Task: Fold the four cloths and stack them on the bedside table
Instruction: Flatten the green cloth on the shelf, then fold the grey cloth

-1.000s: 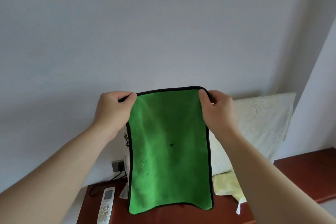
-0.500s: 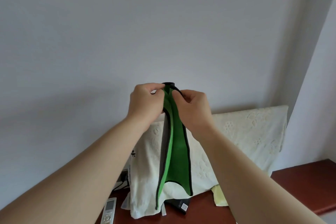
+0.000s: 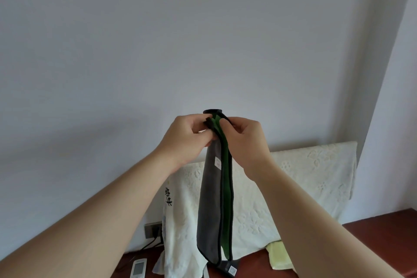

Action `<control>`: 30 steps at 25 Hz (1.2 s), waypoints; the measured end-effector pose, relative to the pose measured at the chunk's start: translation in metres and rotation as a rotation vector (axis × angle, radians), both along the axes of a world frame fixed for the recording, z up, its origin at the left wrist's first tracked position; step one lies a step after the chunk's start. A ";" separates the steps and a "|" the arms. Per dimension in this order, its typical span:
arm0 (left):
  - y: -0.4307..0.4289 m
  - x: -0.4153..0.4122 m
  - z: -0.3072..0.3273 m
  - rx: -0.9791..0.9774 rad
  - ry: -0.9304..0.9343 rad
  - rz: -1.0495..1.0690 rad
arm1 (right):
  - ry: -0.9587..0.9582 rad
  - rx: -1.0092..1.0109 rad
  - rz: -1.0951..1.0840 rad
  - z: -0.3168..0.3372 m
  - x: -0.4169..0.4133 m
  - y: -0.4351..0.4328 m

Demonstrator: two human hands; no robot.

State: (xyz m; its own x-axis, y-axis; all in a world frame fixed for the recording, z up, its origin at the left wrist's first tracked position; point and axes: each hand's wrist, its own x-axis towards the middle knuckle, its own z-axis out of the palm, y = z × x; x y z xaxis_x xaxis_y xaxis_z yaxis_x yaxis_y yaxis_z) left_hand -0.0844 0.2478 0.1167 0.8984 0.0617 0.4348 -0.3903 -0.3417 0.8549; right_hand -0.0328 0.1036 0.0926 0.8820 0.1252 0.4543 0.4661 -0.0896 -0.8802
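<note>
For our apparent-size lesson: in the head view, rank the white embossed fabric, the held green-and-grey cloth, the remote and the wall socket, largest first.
1. white embossed fabric
2. green-and-grey cloth, nearer the camera
3. remote, wall socket: alike, remote cropped; unranked

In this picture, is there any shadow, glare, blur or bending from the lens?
Head view: soft, even light, no glare; a broad faint shadow lies on the wall beside the left hand; the green-and-grey cloth, pinched by left hand and right hand, looks sharp; the wall corner leans, likely wide-angle distortion.
</note>
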 end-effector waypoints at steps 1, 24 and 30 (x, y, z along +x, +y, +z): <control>0.001 0.001 -0.001 0.059 -0.026 0.033 | 0.002 -0.004 0.007 0.000 -0.002 0.000; 0.038 0.036 -0.045 0.303 0.200 0.123 | 0.158 -0.025 0.171 -0.046 0.038 -0.052; 0.023 0.050 -0.055 0.203 0.108 0.116 | 0.110 -0.111 0.058 -0.058 0.053 -0.064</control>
